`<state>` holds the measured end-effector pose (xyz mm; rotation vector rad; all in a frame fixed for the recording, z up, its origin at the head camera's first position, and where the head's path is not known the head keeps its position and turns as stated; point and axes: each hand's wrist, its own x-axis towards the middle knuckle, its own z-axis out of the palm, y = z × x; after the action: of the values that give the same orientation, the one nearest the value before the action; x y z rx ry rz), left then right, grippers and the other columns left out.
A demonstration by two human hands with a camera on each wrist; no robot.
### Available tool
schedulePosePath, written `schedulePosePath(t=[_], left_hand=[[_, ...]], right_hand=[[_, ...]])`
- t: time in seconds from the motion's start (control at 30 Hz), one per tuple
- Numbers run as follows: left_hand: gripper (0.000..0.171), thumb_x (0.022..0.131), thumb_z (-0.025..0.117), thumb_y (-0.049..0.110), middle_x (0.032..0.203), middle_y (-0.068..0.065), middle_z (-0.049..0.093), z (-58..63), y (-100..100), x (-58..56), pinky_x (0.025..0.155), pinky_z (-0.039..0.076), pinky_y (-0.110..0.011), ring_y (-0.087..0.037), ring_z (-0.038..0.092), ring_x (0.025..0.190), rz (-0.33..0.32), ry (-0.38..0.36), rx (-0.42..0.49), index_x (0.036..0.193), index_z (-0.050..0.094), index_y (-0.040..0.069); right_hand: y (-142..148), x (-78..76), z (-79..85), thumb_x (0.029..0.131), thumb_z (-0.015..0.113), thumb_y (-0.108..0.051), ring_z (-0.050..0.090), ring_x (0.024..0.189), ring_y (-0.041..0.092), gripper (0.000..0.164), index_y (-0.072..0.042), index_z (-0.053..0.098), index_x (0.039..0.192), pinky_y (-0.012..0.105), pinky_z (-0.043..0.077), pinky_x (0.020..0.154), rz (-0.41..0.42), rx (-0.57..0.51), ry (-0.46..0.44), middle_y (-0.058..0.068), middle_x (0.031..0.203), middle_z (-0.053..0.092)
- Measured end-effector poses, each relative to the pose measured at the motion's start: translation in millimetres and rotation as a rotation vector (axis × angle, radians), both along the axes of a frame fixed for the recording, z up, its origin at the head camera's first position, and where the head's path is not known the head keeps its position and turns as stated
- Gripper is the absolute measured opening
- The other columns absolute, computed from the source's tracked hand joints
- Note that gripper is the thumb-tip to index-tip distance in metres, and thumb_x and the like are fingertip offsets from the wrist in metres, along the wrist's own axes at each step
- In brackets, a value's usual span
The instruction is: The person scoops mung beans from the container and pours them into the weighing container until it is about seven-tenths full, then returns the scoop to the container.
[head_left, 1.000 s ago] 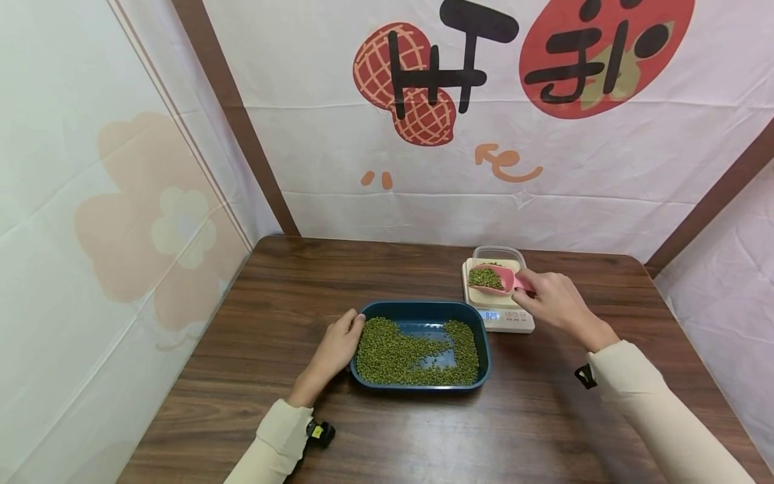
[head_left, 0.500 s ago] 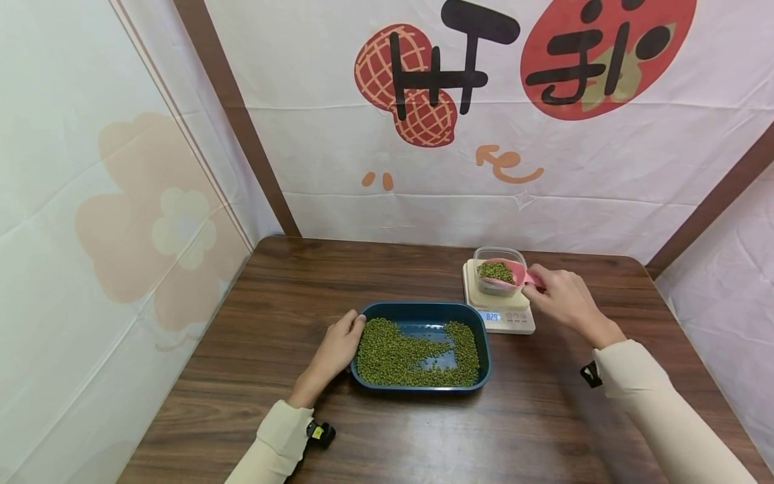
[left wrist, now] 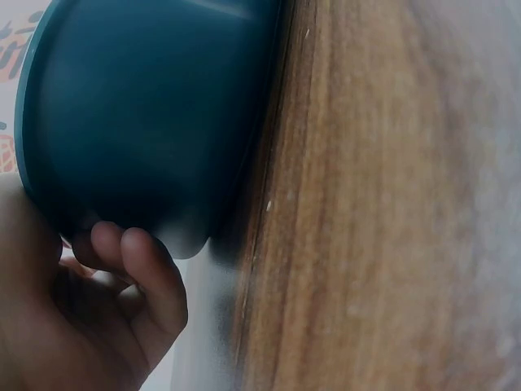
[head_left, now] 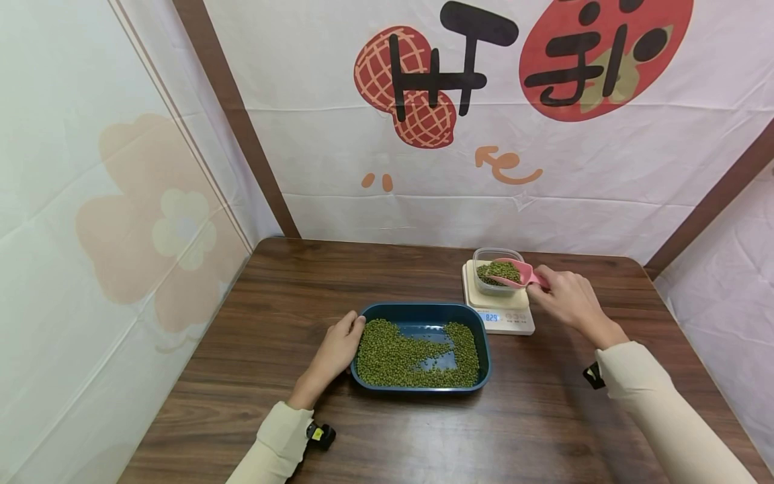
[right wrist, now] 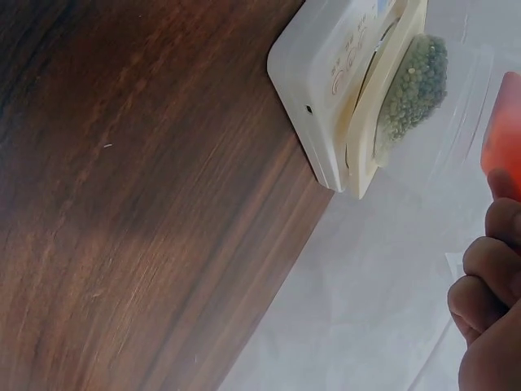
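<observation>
In the head view my right hand [head_left: 566,296] grips the handle of a pink scoop [head_left: 527,274] loaded with green mung beans. The scoop is over a clear plastic container [head_left: 497,290], which sits on a white kitchen scale [head_left: 512,326]. Mung beans [right wrist: 415,85] lie in the container's bottom in the right wrist view. My left hand [head_left: 340,345] holds the left rim of a dark blue tray [head_left: 423,310], its thumb on the rim and its fingers curled against the outer wall [left wrist: 146,122]. Mung beans cover much of the tray's floor.
The brown wooden table [head_left: 290,296] carries the tray, with the scale behind it to the right. A printed white cloth [head_left: 338,215] hangs behind the table. The scale's lit display [head_left: 491,317] shows digits that look like 829.
My right hand has shifted slightly right, and the scoop has gone from the container's left front to over its opening. The left hand and tray stay put; the display looks unchanged.
</observation>
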<state>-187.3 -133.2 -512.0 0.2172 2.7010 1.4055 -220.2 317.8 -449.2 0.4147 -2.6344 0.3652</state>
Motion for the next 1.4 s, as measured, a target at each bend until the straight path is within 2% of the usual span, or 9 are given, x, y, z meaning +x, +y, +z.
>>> schedulePosePath(t=[0.4, 0.93, 1.23, 1.4], left_hand=[[0.04, 0.107, 0.032, 0.042, 0.062, -0.011, 0.041, -0.6, 0.5, -0.3, 0.038, 0.044, -0.037, -0.026, 0.041, 0.039, 0.0, 0.0, 0.006, 0.082, 0.041, 0.012], [0.04, 0.107, 0.032, 0.042, 0.062, -0.01, 0.039, 2.3, 1.4, 0.3, 0.038, 0.044, -0.037, -0.025, 0.039, 0.038, -0.003, 0.0, 0.013, 0.082, 0.04, 0.011], [0.04, 0.107, 0.032, 0.042, 0.061, -0.009, 0.039, 3.1, 1.3, 0.3, 0.037, 0.043, -0.036, -0.023, 0.039, 0.038, -0.001, 0.002, 0.007, 0.082, 0.04, 0.011], [0.04, 0.107, 0.032, 0.041, 0.06, -0.009, 0.039, 3.1, 0.8, 1.0, 0.038, 0.043, -0.035, -0.023, 0.038, 0.038, -0.006, 0.006, 0.002, 0.082, 0.04, 0.011]], right_hand=[[4.9, -1.9, -0.2, 0.085, 0.061, -0.026, 0.029, 0.046, 0.014, 0.028, -0.019, 0.04, 0.068, 0.03, 0.019, 0.041, -0.035, 0.022, -0.03, -0.006, 0.054, 0.026], [6.4, -2.8, 11.2, 0.086, 0.06, -0.03, 0.03, 0.046, 0.016, 0.03, -0.019, 0.04, 0.065, 0.031, 0.021, 0.039, -0.069, 0.075, -0.044, -0.005, 0.053, 0.026], [8.3, -3.5, 18.0, 0.089, 0.06, -0.036, 0.031, 0.045, 0.017, 0.032, -0.019, 0.043, 0.067, 0.032, 0.021, 0.038, -0.09, 0.116, -0.097, -0.005, 0.054, 0.028], [8.9, -3.3, 21.6, 0.089, 0.057, -0.032, 0.03, 0.045, 0.016, 0.029, -0.019, 0.043, 0.067, 0.032, 0.02, 0.038, -0.093, 0.13, -0.111, -0.005, 0.054, 0.028]])
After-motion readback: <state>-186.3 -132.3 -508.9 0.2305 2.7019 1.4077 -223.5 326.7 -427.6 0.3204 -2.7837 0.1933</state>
